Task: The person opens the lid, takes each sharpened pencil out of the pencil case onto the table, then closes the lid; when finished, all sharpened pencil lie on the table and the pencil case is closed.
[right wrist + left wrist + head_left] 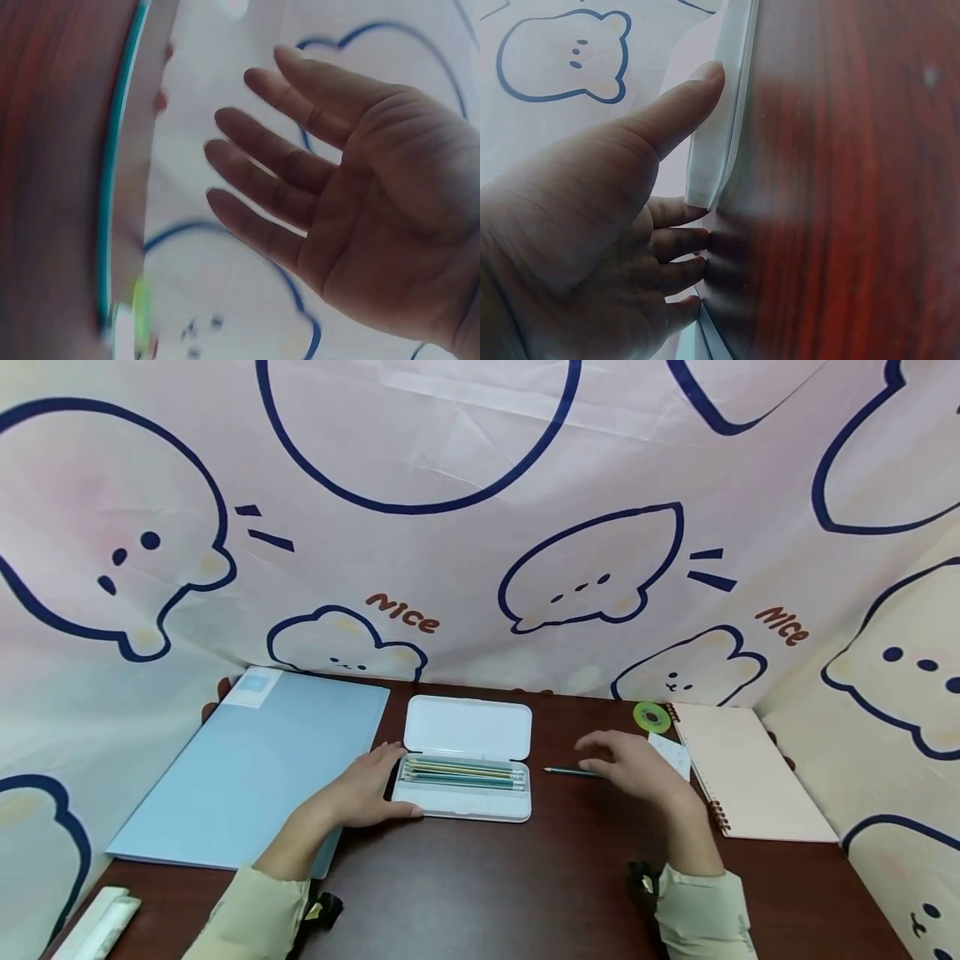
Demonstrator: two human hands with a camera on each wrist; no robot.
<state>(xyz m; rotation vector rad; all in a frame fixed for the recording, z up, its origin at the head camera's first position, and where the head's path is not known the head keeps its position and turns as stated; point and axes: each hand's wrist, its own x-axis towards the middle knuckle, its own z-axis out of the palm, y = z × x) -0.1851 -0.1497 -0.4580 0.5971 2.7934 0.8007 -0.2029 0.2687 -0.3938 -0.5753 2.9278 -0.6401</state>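
Observation:
An open white pencil case (pixel 461 803) lies at mid-table, its lid (pixel 468 727) folded back and several green and yellow pencils (pixel 463 774) inside. At its left end, my left hand (pixel 369 787) holds the case, thumb along the front side and the other fingers around the left end. The left wrist view shows that thumb against the case's white wall (pixel 712 161). To the right, a single green pencil (pixel 564 771) lies on the table, partly hidden under my right hand (pixel 630 764). In the right wrist view the fingers are spread, apart from the pencil (pixel 112 165).
A large light-blue folder (pixel 255 768) lies to the left. On the right are a spiral notebook (pixel 757 777), a small white card (pixel 675 756) and a green tape roll (pixel 652 717). A white packet (pixel 101 922) sits front left. A printed cloth (pixel 465 568) hangs behind.

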